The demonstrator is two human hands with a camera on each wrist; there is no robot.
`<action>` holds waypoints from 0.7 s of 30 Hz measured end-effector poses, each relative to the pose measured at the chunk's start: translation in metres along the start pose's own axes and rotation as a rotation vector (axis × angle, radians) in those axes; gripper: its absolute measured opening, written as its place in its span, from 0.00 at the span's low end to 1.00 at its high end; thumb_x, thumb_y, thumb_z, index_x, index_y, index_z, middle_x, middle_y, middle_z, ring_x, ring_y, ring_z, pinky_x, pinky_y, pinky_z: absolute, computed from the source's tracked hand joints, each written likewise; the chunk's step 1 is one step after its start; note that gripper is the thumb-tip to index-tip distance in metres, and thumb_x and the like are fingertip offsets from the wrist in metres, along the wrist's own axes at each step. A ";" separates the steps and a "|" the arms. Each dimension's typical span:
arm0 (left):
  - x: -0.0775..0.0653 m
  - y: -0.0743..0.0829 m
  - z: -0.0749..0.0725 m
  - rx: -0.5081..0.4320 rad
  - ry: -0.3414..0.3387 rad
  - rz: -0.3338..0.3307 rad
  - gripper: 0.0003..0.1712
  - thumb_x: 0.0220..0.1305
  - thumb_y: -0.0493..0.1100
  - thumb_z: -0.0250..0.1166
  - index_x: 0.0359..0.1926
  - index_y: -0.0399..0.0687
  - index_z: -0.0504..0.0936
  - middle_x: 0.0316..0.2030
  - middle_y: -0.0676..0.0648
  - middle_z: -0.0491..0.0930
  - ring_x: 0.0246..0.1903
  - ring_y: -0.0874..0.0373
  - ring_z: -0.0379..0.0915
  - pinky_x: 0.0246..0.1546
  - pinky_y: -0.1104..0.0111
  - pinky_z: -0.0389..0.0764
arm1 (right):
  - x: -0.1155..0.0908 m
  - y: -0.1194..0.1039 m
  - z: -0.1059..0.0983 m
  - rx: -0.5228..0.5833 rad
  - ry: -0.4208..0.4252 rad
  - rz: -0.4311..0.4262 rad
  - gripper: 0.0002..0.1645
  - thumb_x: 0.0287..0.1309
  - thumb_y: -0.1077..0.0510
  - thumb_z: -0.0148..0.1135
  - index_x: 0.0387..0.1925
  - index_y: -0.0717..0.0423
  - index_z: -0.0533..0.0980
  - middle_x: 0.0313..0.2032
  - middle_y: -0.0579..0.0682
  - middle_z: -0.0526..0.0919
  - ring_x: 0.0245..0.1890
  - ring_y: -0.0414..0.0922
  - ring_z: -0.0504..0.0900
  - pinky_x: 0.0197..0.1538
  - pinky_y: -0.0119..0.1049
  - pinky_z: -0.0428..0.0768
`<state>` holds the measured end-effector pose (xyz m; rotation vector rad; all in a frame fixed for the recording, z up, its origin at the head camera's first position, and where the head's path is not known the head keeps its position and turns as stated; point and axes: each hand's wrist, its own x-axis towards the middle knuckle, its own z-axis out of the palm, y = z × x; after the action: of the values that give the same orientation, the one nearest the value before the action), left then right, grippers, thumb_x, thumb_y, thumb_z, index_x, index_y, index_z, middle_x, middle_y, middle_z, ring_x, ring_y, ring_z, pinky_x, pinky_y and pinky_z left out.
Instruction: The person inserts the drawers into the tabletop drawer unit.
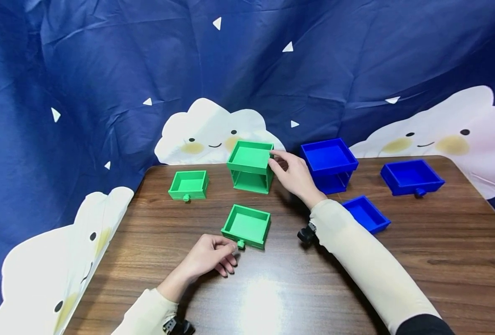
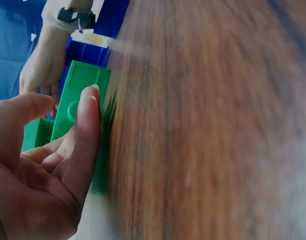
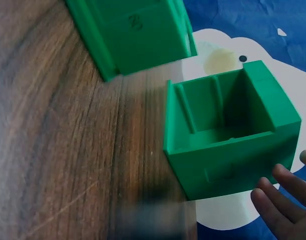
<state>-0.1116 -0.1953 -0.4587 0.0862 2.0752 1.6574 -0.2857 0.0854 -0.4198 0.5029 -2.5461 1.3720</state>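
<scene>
My left grip (image 1: pixel 207 256) is half-parted, thumb off the fingers, by the knob (image 1: pixel 241 244) of the near drawer (image 1: pixel 247 226); touch unclear. Drawer sits on the desk (image 1: pixel 147 242) at the green frame's (image 1: pixel 247 168) 6 o'clock, knob facing me, presumably for easy reach. My right grip (image 1: pixel 295 176) is loosely spread at the frame's 3 o'clock wall, likely to steady it. Frame's open front points roughly my way. Side drawer (image 1: pixel 189 183) at the frame's 9 o'clock, blue frame (image 1: pixel 333 169) at 3.

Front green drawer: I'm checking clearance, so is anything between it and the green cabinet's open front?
Nothing visible: only bare tabletop separates the front green drawer from the green cabinet; the right hand is beside the cabinet.
</scene>
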 end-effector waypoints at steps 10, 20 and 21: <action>0.006 0.000 0.006 -0.076 -0.004 -0.057 0.22 0.78 0.43 0.64 0.55 0.23 0.84 0.26 0.43 0.89 0.22 0.58 0.86 0.26 0.65 0.91 | 0.009 0.005 0.005 0.008 0.014 0.000 0.26 0.78 0.48 0.62 0.70 0.54 0.80 0.52 0.58 0.87 0.50 0.55 0.88 0.58 0.51 0.85; 0.013 0.000 0.016 -0.115 0.005 -0.092 0.22 0.78 0.44 0.63 0.51 0.23 0.84 0.23 0.45 0.87 0.19 0.61 0.84 0.25 0.66 0.90 | 0.016 0.006 0.006 0.027 -0.024 0.053 0.26 0.78 0.49 0.63 0.70 0.53 0.79 0.54 0.60 0.86 0.52 0.58 0.86 0.61 0.54 0.84; 0.013 0.000 0.016 -0.119 0.015 -0.095 0.22 0.78 0.44 0.63 0.50 0.23 0.84 0.22 0.46 0.87 0.19 0.61 0.84 0.24 0.67 0.90 | 0.017 0.005 0.006 0.038 -0.026 0.063 0.26 0.78 0.49 0.63 0.70 0.53 0.78 0.54 0.61 0.86 0.52 0.58 0.86 0.61 0.55 0.84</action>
<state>-0.1168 -0.1760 -0.4652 -0.0631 1.9546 1.7239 -0.3030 0.0793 -0.4215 0.4545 -2.5819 1.4469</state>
